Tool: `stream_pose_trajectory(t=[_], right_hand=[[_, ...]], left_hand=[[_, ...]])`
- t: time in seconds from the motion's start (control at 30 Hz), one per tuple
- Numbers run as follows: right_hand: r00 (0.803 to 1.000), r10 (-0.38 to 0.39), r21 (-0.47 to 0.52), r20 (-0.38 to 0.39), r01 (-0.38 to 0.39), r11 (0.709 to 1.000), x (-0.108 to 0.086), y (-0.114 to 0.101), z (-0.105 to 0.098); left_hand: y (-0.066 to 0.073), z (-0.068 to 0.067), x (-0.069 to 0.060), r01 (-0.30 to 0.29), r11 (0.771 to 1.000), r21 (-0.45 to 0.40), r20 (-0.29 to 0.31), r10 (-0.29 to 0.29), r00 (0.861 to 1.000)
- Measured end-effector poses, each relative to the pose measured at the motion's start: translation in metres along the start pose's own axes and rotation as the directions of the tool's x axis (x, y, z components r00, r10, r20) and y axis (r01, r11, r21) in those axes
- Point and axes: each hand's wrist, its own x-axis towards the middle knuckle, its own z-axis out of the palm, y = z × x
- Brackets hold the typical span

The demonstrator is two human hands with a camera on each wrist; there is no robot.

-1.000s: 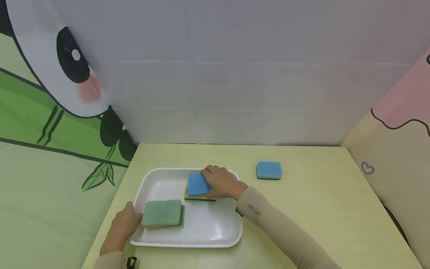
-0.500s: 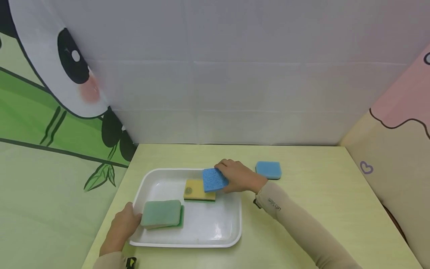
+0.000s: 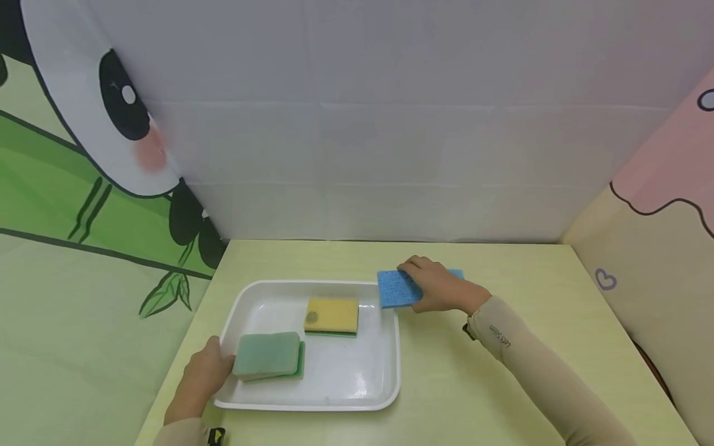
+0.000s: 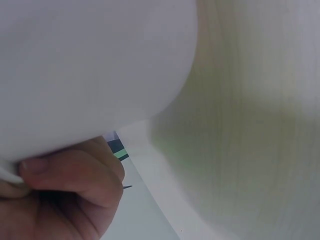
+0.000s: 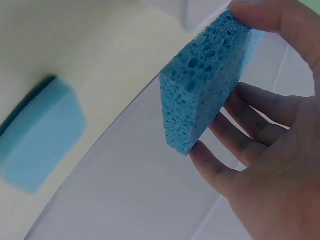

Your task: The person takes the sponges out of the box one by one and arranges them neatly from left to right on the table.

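My right hand [image 3: 443, 287] grips a porous blue sponge [image 3: 397, 289] above the tray's back right corner; in the right wrist view thumb and fingertips pinch the sponge [image 5: 210, 75] by its edges. The left hand [image 3: 204, 375] holds the left rim of the white tray [image 3: 351, 407], its fingers curled round the rim [image 4: 90, 75] in the left wrist view. Inside the tray lie a yellow sponge [image 3: 333, 314] with a green underside and, nearer the left hand, a pale green sponge [image 3: 268, 353] resting on a darker green layer.
A second blue sponge [image 5: 47, 135] with a dark underside lies on the table [image 3: 502, 371] to the right of the tray, mostly hidden behind the right hand in the head view. A pale wall [image 3: 390, 155] stands along the table's back edge.
The right hand has lifted the porous blue sponge off the yellow one and carried it rightward, uncovering the yellow sponge. My left hand has stayed at the tray's rim.
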Motion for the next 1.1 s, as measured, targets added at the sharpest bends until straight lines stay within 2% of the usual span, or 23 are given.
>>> stream_pose_trajectory(t=[0.37,0.6,0.8,1.1], right_hand=[[0.995,0.090,0.033,-0.034,-0.089,0.995,-0.037,0.048,-0.011],[0.982,0.181,0.033,-0.049,-0.180,0.983,-0.061,0.080,-0.016],[0.977,0.204,0.005,-0.065,-0.204,0.979,-0.079,0.105,-0.015],[0.965,0.248,0.034,-0.086,-0.246,0.969,-0.097,0.135,-0.010]], left_hand=[[-0.001,0.001,0.002,0.017,1.000,0.004,-0.004,-0.017,1.000],[-0.001,0.002,0.003,0.006,1.000,-0.005,0.001,-0.006,1.000],[-0.001,0.000,0.000,0.014,1.000,-0.003,0.001,-0.014,1.000],[-0.002,0.000,-0.002,0.014,1.000,-0.009,0.001,-0.014,1.000]])
